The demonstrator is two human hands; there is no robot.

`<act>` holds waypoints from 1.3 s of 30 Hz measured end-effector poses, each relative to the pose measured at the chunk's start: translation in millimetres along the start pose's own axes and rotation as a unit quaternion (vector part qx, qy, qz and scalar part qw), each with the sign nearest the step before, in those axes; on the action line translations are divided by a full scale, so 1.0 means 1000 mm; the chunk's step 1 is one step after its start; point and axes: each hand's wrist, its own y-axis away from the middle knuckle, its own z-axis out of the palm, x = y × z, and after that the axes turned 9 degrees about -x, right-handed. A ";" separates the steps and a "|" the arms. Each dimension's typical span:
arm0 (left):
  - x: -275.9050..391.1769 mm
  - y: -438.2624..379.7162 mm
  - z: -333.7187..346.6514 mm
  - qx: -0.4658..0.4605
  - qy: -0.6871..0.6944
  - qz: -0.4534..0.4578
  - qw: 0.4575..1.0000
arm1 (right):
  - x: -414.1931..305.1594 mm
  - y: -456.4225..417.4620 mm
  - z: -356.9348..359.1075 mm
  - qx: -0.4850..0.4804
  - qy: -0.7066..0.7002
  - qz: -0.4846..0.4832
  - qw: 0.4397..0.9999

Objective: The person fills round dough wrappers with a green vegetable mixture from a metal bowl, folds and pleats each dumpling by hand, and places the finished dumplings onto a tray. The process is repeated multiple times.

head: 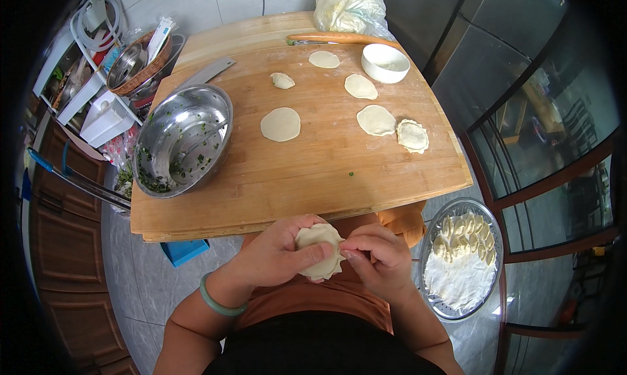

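Note:
My left hand holds a round filled dough pocket with a pleated rim, its thumb lying across the top. The fingertips of my right hand pinch the pocket's right edge. On the wooden board lie flat dough rounds: one at the left, one at the back, and two on the right, a farther one and a nearer one. Beside the nearer one sits a crimped round dough pocket. A small folded dumpling rests further back.
A steel bowl with green scraps and a utensil stands at the board's left, by a metal blade. At the back are a white bowl, a rolling pin and a plastic bag. A floured tray holds several dumplings, lower right.

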 end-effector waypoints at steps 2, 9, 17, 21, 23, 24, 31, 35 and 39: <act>0.002 0.001 0.001 -0.002 -0.003 -0.015 1.000 | 0.000 0.000 0.001 0.002 0.016 0.002 1.000; 0.004 0.003 0.000 -0.018 0.046 -0.023 0.999 | 0.000 0.000 0.000 0.034 -0.051 0.008 0.998; 0.003 0.006 -0.003 -0.054 -0.020 -0.053 0.997 | 0.006 0.002 -0.001 0.000 -0.151 0.082 0.985; 0.008 0.005 -0.005 -0.075 -0.063 -0.068 0.993 | 0.011 0.000 -0.002 -0.031 -0.170 0.054 0.983; 0.012 0.004 -0.004 -0.072 -0.082 -0.077 0.991 | 0.011 -0.001 -0.001 -0.040 -0.179 0.044 0.982; 0.014 0.004 -0.004 -0.070 -0.092 -0.082 0.990 | 0.010 -0.001 -0.001 -0.045 -0.180 0.045 0.982; 0.009 0.000 -0.006 -0.083 -0.108 -0.087 0.987 | 0.002 -0.001 0.000 -0.048 -0.092 0.061 0.993; 0.009 -0.002 -0.010 -0.074 -0.172 -0.080 0.979 | 0.003 0.000 0.002 -0.038 -0.077 0.081 0.993; 0.017 -0.006 -0.021 -0.072 -0.239 -0.051 0.967 | -0.001 0.000 0.010 0.024 -0.321 0.187 0.928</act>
